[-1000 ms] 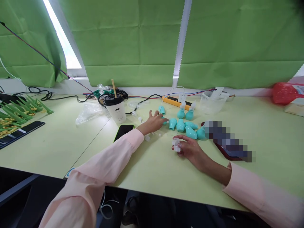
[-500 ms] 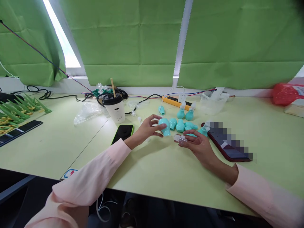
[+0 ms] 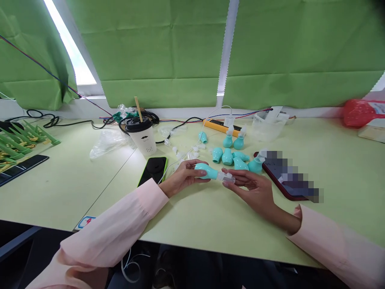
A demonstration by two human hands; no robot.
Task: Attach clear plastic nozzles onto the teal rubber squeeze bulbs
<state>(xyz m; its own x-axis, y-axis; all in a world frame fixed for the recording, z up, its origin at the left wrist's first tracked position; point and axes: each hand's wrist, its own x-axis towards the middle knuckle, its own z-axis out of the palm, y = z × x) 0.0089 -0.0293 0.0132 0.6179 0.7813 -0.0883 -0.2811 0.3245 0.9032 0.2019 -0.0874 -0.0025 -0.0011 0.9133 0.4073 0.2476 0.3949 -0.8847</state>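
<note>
My left hand point(image 3: 187, 176) is closed round a turquoise squeeze bulb point(image 3: 207, 171), which lies sideways with its neck to the right. In my right hand point(image 3: 251, 185) I pinch a clear plastic nozzle piece point(image 3: 226, 177). The nozzle's left end meets the bulb's neck; how far it sits inside I cannot tell. Just behind my hands lie several loose turquoise bulbs point(image 3: 227, 157). Two bulbs with clear tips point(image 3: 227, 141) stand upright farther back, and another tipped bulb point(image 3: 255, 165) leans by the dark phone. Small clear plastic parts point(image 3: 192, 155) are scattered behind my left hand.
A dark phone point(image 3: 288, 180) lies to the right, a green-edged phone point(image 3: 152, 170) to the left. Behind stand a lidded cup point(image 3: 142, 138) with a straw, an orange power strip point(image 3: 219, 126) and a clear tub point(image 3: 267, 127). A white cable point(image 3: 177, 160) runs behind my left hand.
The bulb in my left hand has turned from neck-down to sideways, and its neck has come against the clear nozzle piece. My hands are closer together. The view has shifted slightly.
</note>
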